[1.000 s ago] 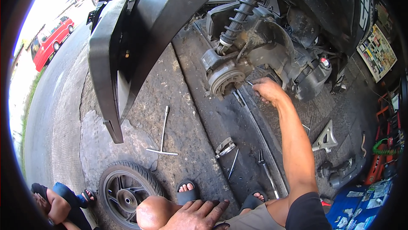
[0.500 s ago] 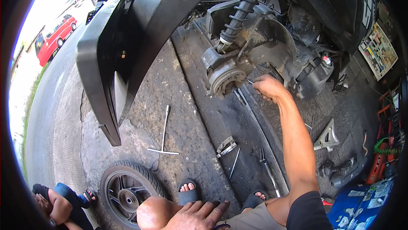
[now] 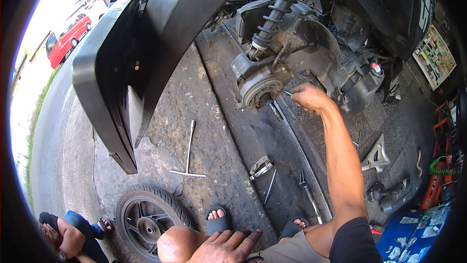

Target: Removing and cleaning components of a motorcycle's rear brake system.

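Observation:
My right hand [image 3: 311, 97] reaches out beside the scooter's rear drum hub [image 3: 260, 94]. Its fingers are closed round a thin metal rod-like tool [image 3: 288, 93], whose tip points at the hub's right edge; the rest of the tool is hidden in the grip. Out of the hub's middle sticks the axle [image 3: 275, 111]. Above the hub stand the dirty engine casing [image 3: 311, 61] and the black shock absorber spring [image 3: 277, 15]. My left hand [image 3: 226, 247] rests on my left knee, open and holding nothing, fingers stretched out.
On the ground lie a T-handle wrench [image 3: 188, 151], a wheel with tyre [image 3: 151, 221], a metal clamp-like part [image 3: 261, 167], a thin rod [image 3: 270, 185], a long tool [image 3: 309, 197] and a triangular bracket [image 3: 377, 155]. A black fender [image 3: 112, 83] overhangs at left. Another person [image 3: 70, 236] sits lower left.
My right hand stays at the hub with the tool, its wrist slightly shifted. The view has turned a little; my left hand has not moved.

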